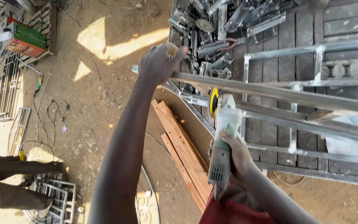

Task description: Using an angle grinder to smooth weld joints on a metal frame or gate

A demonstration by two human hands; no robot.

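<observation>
The left hand point(159, 63) clamped the long grey steel bar's point(270, 93) end, steadying it — the right hand point(236, 153) gripped the pale-green angle grinder point(222, 141), yellow disc point(214, 102) against the metal.

Harsh daylight, sun patches on ground point(117, 45), sharp.

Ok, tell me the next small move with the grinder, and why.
Probably ease the yellow disc a touch further onto the metal bar. The right hand holds the angle grinder with its disc right at the bar's edge, and the left hand already steadies the bar's end, so the bar looks braced.
</observation>
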